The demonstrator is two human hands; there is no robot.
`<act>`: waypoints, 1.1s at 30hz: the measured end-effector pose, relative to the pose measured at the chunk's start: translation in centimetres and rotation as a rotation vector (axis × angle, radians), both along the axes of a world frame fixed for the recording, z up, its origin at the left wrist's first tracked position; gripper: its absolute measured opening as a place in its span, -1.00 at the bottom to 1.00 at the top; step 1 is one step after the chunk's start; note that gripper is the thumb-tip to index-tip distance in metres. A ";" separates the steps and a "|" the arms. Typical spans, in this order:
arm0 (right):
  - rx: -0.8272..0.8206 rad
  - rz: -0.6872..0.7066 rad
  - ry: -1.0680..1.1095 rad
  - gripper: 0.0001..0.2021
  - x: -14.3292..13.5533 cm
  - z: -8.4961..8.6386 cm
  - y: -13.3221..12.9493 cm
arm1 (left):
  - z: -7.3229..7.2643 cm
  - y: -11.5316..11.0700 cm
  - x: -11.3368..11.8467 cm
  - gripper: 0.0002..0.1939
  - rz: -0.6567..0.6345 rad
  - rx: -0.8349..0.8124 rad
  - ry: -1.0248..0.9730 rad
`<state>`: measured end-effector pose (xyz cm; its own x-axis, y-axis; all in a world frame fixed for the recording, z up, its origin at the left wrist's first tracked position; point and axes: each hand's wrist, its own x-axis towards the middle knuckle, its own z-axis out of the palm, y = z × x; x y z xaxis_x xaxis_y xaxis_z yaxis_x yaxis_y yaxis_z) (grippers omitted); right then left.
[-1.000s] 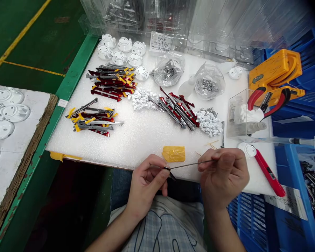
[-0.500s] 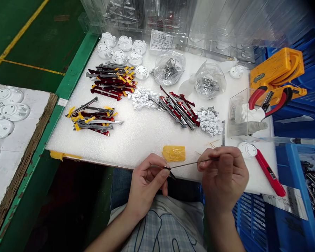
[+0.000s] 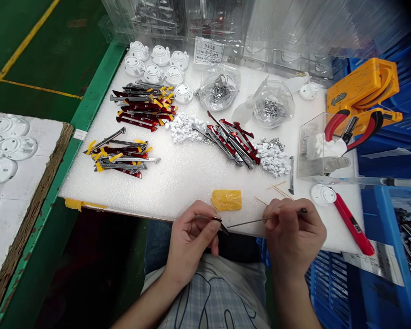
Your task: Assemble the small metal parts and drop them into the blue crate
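Observation:
My left hand [image 3: 193, 244], at the table's front edge, pinches a small dark part [image 3: 222, 225] between thumb and fingers. In my right hand [image 3: 292, 235], the fingers are closed round a thin metal rod [image 3: 248, 223], whose tip points left and ends close to the dark part. Just beyond my left hand lies a piece of yellow tape [image 3: 226, 200]. Thin yellow sticks [image 3: 281, 189] rest on the white foam beyond my right hand. Farther back is a pile of red and grey strips [image 3: 233, 141], beside small white pieces [image 3: 273, 157].
Taped strips [image 3: 119, 155] lie in piles at left, white round parts [image 3: 160, 55] behind. Two bags [image 3: 273, 107] hold small metal pieces. At right are a clear box [image 3: 310, 146], red-handled pliers [image 3: 366, 130], an orange dispenser [image 3: 361, 87] and a red tool [image 3: 354, 224].
My right hand has shifted slightly right, and the rod's tip has drawn back a little from the dark part. My left hand has hardly moved.

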<state>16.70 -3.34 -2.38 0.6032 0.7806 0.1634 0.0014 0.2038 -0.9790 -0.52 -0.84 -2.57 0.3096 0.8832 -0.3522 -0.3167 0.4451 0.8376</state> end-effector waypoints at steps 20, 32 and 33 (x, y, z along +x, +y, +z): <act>0.252 -0.675 -0.498 -0.64 8.1 3.1 1.2 | -0.3 0.3 -0.3 -0.78 0.026 -0.052 -0.019; 0.104 -0.749 -0.699 -0.63 12.3 3.7 2.1 | -0.1 0.6 0.0 -0.85 0.020 -0.009 0.029; 0.078 -0.728 -0.706 -0.64 12.4 3.7 2.2 | -0.1 0.5 0.0 -0.86 0.022 -0.011 0.033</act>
